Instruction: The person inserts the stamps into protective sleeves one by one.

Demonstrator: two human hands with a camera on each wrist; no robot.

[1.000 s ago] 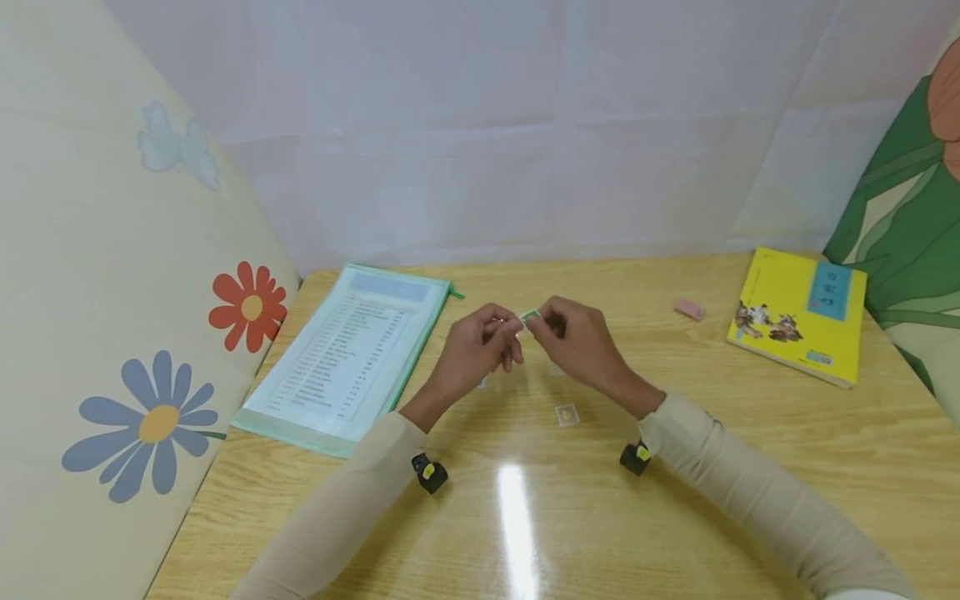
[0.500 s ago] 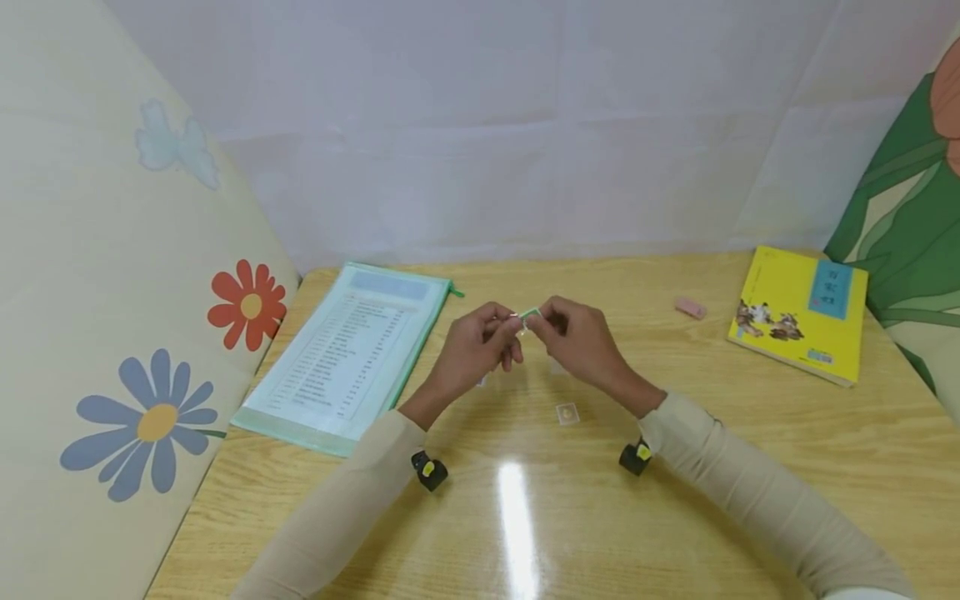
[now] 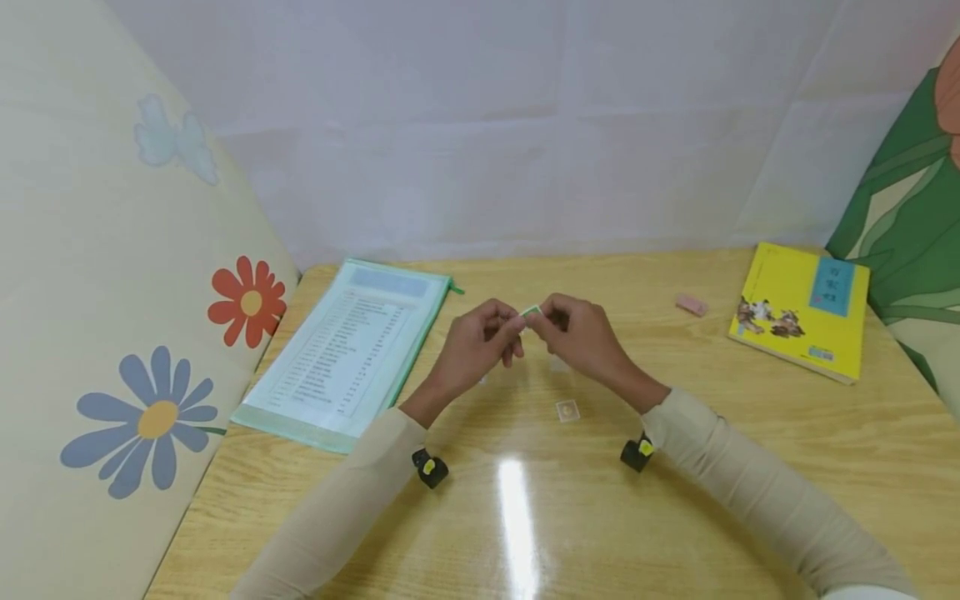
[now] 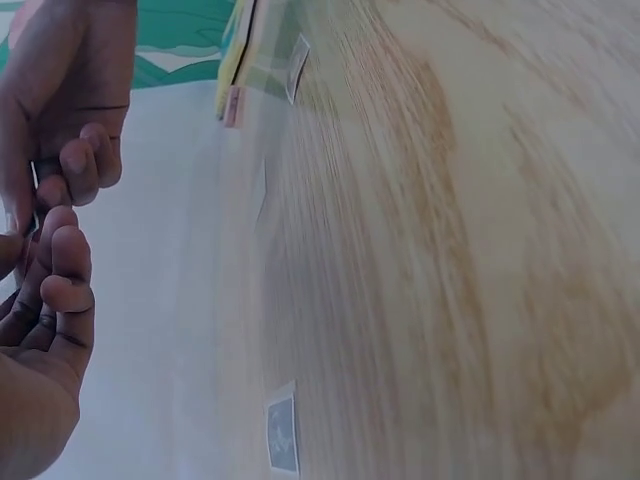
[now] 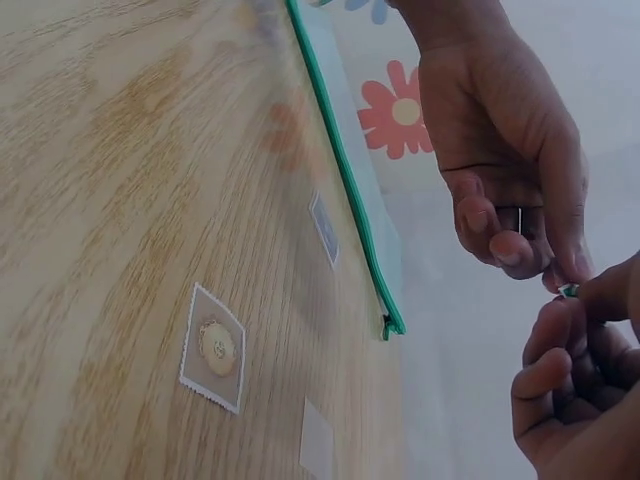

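Green slip point(image 3: 532, 312): pinched between left hand point(image 3: 476, 346) and right hand point(image 3: 583, 335), raised over the table point(image 3: 622, 525), mostly covered by them, wrists angled inward. From it, a stamp point(image 3: 567, 411) lies at five o'clock, the pink block point(image 3: 691, 304) at three, the folder point(image 3: 330, 358) at nine, the book point(image 3: 801, 312) at three, beyond the block.

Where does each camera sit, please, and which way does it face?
Head: worn on the head, looking forward and down at the table; both sleeves show, with left grip and right grip pinching a small green-edged piece.
Left wrist: worn on that wrist, looking forward and rightward towards the yellow book; both grips show.
Right wrist: worn on that wrist, looking forward and leftward past the folder; both grips show.
Shared: the head and right wrist views both show the folder and red flower.
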